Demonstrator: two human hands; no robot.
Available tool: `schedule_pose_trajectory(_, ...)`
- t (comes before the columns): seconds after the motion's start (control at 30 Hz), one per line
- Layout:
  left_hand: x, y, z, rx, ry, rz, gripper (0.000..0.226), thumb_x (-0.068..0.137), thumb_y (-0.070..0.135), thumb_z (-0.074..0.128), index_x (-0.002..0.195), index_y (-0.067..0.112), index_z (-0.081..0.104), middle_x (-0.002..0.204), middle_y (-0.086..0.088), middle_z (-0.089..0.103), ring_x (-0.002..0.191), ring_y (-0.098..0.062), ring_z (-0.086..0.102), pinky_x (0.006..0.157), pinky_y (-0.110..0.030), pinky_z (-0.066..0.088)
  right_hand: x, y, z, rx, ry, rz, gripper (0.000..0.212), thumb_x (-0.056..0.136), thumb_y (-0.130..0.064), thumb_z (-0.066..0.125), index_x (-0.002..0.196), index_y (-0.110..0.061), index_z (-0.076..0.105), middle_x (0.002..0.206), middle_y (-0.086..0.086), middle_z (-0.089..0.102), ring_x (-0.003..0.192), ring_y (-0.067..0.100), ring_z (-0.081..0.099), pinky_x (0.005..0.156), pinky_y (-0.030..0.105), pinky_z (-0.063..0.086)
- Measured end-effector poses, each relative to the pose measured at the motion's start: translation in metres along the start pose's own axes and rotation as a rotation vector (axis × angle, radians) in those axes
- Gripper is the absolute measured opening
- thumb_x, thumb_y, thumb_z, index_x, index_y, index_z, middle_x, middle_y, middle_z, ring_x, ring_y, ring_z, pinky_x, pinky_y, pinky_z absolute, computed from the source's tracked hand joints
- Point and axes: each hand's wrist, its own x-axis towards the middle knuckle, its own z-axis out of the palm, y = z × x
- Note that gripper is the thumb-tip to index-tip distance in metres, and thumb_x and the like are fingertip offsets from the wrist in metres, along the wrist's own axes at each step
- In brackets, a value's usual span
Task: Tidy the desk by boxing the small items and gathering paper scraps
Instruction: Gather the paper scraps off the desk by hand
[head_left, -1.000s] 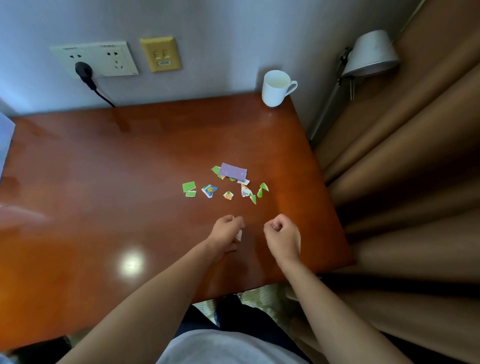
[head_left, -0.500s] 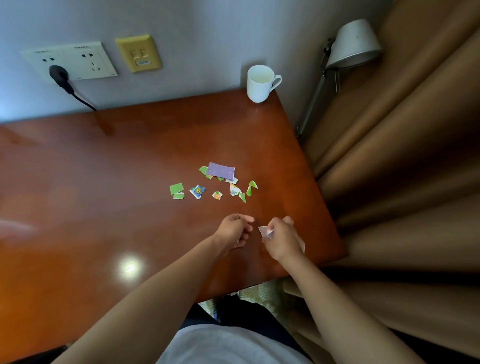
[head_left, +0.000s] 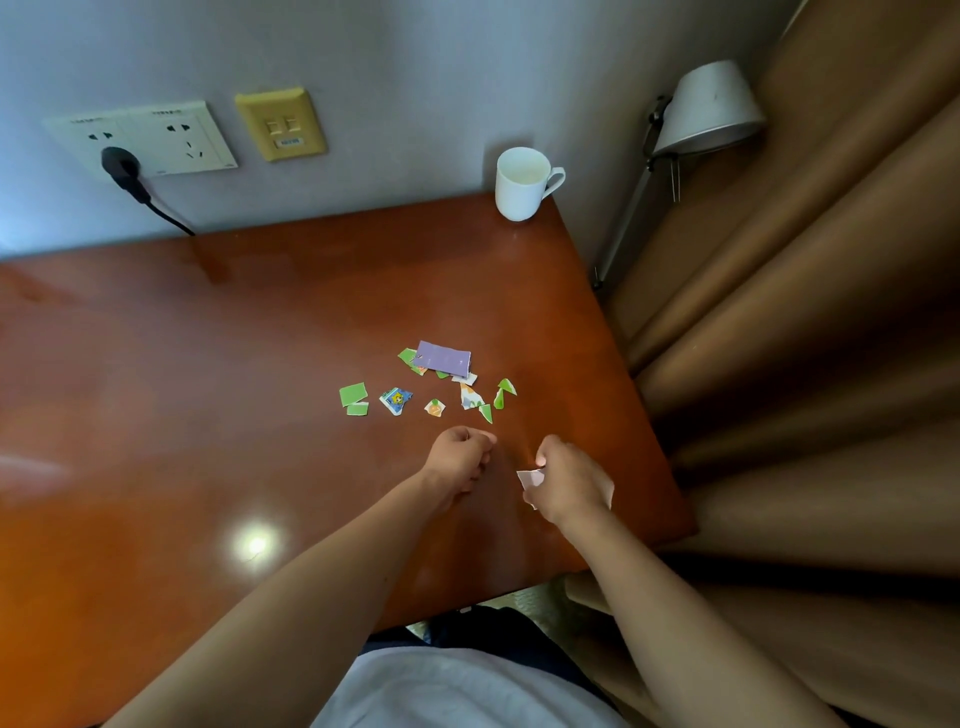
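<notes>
**Lot:** paper scraps (head_left: 434, 408), torn. Mixed green, white and printed, with one larger purple piece (head_left: 444, 358) on the far side of the scatter.

**Location:** flat on the bench (head_left: 208, 389), just ahead of both your grips. The nearest green sliver (head_left: 485, 413) lies just beyond your left grip.

**Left grip** (head_left: 460, 457): fingers curled in, thumb against forefinger. Whether it holds anything cannot be told.

**Right grip** (head_left: 569, 480): closed round a white scrap (head_left: 529, 478), whose torn corner pokes out on the side facing your left grip.

**Handling, as judged:** all but weightless, limp and easily creased. Lying flat on a glossy top, the scraps probably give your fingertips no edge to catch. Press and drag each one toward its neighbours, then pinch a lifted corner. Take the purple piece by its long edge. A careless sweep of your forearm could scatter the lot.

**Also present:** white mug (head_left: 522, 184), well beyond your right grip at the far corner.
</notes>
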Motion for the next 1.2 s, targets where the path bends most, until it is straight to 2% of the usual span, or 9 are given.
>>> schedule_pose_trajectory(0.1,0.003,0.005,-0.003,0.025,0.014,0.012,0.013,0.098,0.018,0.05,0.09,0.012,0.058,0.069,-0.001,0.047,0.051,-0.012,0.037,0.042,-0.02,0.03,0.003,0.002,-0.008,-0.065,-0.014,0.035,0.051,0.072,-0.047,0.079,0.11,-0.024,0.055,0.114,-0.001,0.053,0.097,0.019,0.062,0.071,0.031,0.056)
schedule_pose_trajectory(0.27,0.008,0.004,0.0,0.052,-0.006,-0.005,0.012,0.097,0.018,0.05,0.091,0.012,0.058,0.069,-0.001,0.048,0.05,-0.013,0.038,0.04,-0.018,0.029,0.002,0.002,-0.007,-0.033,-0.039,0.011,0.04,0.075,-0.044,0.077,0.105,-0.023,0.059,0.114,-0.001,0.054,0.093,0.02,0.063,0.07,0.032,0.056)
schedule_pose_trajectory(0.37,0.008,0.002,0.005,0.026,-0.03,-0.016,0.01,0.097,0.015,0.05,0.091,0.012,0.057,0.07,-0.002,0.051,0.05,-0.013,0.041,0.041,-0.018,0.032,-0.001,0.006,-0.009,0.042,-0.025,0.027,0.05,0.071,-0.044,0.08,0.108,-0.024,0.053,0.111,-0.002,0.05,0.094,0.021,0.062,0.062,0.027,0.044)
schedule_pose_trajectory(0.5,0.008,0.001,0.009,-0.002,-0.062,-0.04,0.011,0.096,0.016,0.05,0.088,0.014,0.056,0.073,-0.003,0.059,0.056,-0.015,0.055,0.054,-0.024,0.049,-0.005,0.009,-0.008,0.065,-0.015,0.042,0.037,0.072,-0.043,0.076,0.099,-0.023,0.059,0.106,-0.002,0.052,0.084,0.02,0.06,0.059,0.025,0.039)
schedule_pose_trajectory(0.73,0.004,-0.005,0.006,-0.076,-0.082,-0.07,0.014,0.097,0.012,0.045,0.09,0.012,0.057,0.076,-0.006,0.061,0.062,-0.019,0.06,0.06,-0.029,0.054,-0.008,0.009,-0.002,0.129,0.008,0.037,0.024,0.087,-0.046,0.065,0.086,-0.024,0.054,0.094,-0.004,0.059,0.079,0.017,0.06,0.058,0.026,0.045)
schedule_pose_trajectory(0.87,0.002,-0.004,0.002,-0.237,-0.079,-0.129,0.013,0.097,0.018,0.049,0.101,0.009,0.057,0.081,-0.007,0.064,0.069,-0.021,0.063,0.064,-0.031,0.054,-0.006,-0.003,-0.003,0.647,-0.067,0.129,0.017,0.081,-0.027,0.073,0.086,-0.023,0.058,0.081,-0.009,0.061,0.073,0.011,0.058,0.07,0.033,0.054)
schedule_pose_trajectory(0.97,-0.002,0.002,-0.004,-0.419,-0.11,-0.192,0.025,0.096,0.033,0.047,0.096,0.012,0.06,0.088,-0.009,0.068,0.075,-0.021,0.064,0.069,-0.034,0.053,-0.006,-0.023,-0.014,0.976,-0.084,0.081,0.016,0.084,-0.017,0.071,0.093,-0.01,0.061,0.08,-0.003,0.061,0.069,0.009,0.055,0.059,0.02,0.048)
schedule_pose_trajectory(1.07,-0.005,0.008,-0.011,-0.598,-0.18,-0.22,0.045,0.098,0.048,0.039,0.098,0.01,0.062,0.092,-0.012,0.067,0.078,-0.023,0.065,0.069,-0.034,0.053,-0.005,-0.045,-0.018,1.064,-0.136,-0.033,0.014,0.083,-0.012,0.071,0.093,-0.003,0.067,0.086,-0.003,0.069,0.078,0.013,0.064,0.064,0.019,0.052)
schedule_pose_trajectory(1.2,-0.011,0.013,-0.023,-0.702,-0.183,-0.176,0.048,0.1,0.048,0.036,0.095,0.01,0.065,0.083,-0.009,0.072,0.077,-0.02,0.067,0.069,-0.034,0.053,-0.002,-0.074,-0.023,1.073,-0.127,-0.061,0.017,0.079,-0.012,0.069,0.095,-0.014,0.076,0.095,-0.001,0.073,0.089,0.015,0.068,0.079,0.028,0.056)
